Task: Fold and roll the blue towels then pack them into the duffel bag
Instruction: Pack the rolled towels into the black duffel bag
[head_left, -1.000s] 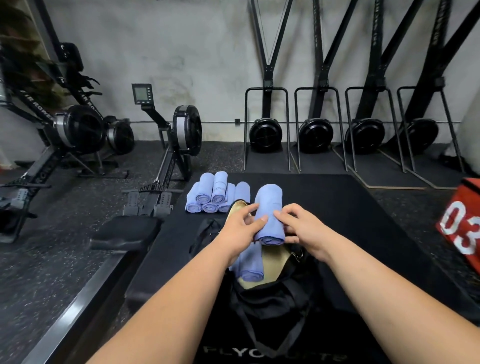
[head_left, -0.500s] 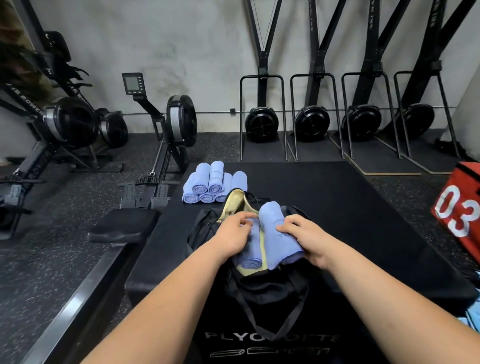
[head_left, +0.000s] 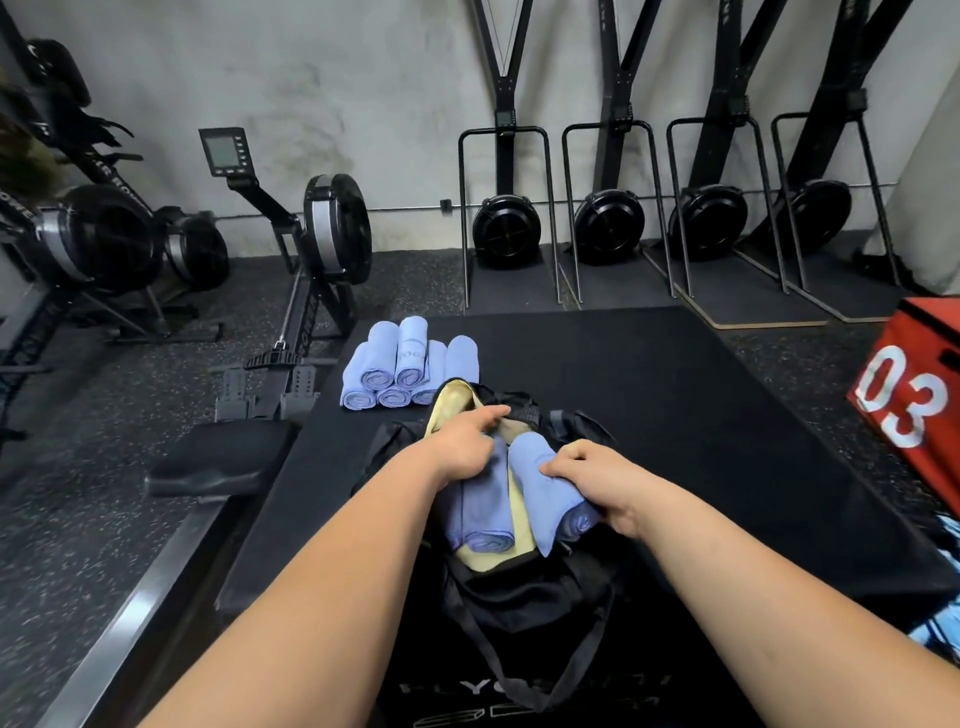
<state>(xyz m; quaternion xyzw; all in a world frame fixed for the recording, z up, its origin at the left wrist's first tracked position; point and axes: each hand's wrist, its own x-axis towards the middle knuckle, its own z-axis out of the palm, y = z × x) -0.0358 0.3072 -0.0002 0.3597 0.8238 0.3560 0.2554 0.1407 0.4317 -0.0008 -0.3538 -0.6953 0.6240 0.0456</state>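
The black duffel bag (head_left: 524, 587) lies open on the black mat, showing its yellow lining. Two rolled blue towels lie side by side inside it. My right hand (head_left: 597, 475) grips the right-hand rolled towel (head_left: 540, 483) from above, fingers curled over it, at the bag's right edge. My left hand (head_left: 465, 441) rests on the left rolled towel (head_left: 485, 514), its index finger stretched out toward the bag's far rim. Behind the bag, several more rolled blue towels (head_left: 405, 369) are stacked on the mat.
A rowing machine (head_left: 311, 291) and its black seat (head_left: 218, 457) stand just left of the mat (head_left: 649, 395). A red box marked 03 (head_left: 909, 395) sits at the right edge. Upright rowers (head_left: 506, 228) line the back wall.
Both hands have lowered the rolled towel from above the bag into it, beside the towel inside. My left hand let go of it and moved onto the left towel.
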